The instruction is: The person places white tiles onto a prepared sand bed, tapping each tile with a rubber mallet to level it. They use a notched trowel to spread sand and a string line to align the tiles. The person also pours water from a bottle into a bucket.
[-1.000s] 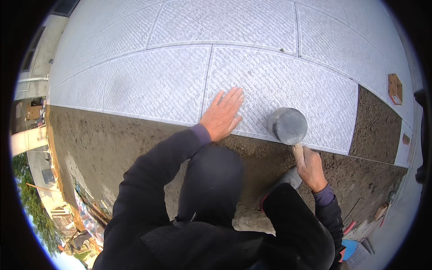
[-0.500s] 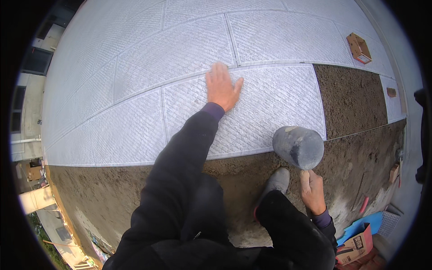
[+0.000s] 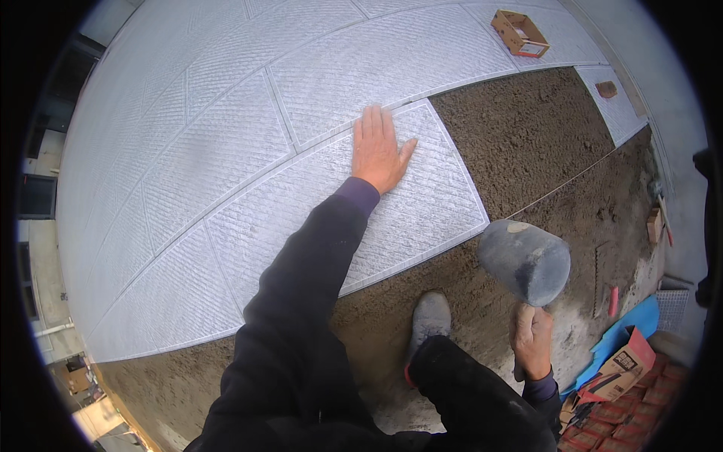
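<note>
My left hand lies flat on a large grey ribbed paving tile, fingers spread and tips close to its far seam. In my right hand is the handle of a rubber mallet. The mallet's thick grey head is raised in front of the fist, over the bare mortar beside the tile's near right corner. Right of that tile lies a rectangle of rough brown mortar, with a taut line along its near edge.
An open cardboard box stands on the laid tiles at the far right. A small brown block sits on a narrow tile near the wall. At lower right are a torn carton, a blue sheet and red packets.
My view has turned and shifted to the right, so the tiles slant more and more of the red packets shows. My left hand stays flat on the tile; the mallet remains raised in my right.
</note>
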A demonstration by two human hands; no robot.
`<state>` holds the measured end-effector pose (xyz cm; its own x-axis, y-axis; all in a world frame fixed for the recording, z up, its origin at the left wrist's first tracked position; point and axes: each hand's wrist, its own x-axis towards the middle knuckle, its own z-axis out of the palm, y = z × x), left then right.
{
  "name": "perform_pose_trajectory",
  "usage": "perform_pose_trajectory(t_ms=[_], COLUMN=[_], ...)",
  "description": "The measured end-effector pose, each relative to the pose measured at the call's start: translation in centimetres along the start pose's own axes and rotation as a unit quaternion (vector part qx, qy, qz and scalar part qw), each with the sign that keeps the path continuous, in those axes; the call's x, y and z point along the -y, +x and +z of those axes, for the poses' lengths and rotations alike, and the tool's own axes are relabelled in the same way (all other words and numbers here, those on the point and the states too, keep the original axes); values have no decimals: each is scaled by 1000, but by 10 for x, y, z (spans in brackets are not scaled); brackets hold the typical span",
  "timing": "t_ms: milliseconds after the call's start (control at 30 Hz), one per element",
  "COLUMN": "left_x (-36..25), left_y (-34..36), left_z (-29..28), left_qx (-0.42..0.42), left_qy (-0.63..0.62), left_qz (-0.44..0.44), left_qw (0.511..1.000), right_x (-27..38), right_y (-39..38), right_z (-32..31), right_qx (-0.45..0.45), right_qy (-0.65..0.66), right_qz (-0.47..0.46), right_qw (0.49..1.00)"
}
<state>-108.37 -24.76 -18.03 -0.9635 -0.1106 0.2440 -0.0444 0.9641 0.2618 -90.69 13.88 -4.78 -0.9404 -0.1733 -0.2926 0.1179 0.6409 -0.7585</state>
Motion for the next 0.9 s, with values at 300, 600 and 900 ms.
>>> perform_pose_trajectory(t_ms=[300,600,900], left_x=[-60,89,111], left_y=[15,-172,-184], left_z=[-31,-123,-106], left_qx=[-181,-58,-58], left_qy=[-262,-25,8], left_qz=[140,-15,-13], left_qw=[937,998,998], right_x=[5,44,148], right_y=[14,32,138], right_z=[11,43,140], right_qx=[5,60,107], right_qy=[18,39,-135], right_qz=[-25,-60,-184], right_qw=[999,996,968])
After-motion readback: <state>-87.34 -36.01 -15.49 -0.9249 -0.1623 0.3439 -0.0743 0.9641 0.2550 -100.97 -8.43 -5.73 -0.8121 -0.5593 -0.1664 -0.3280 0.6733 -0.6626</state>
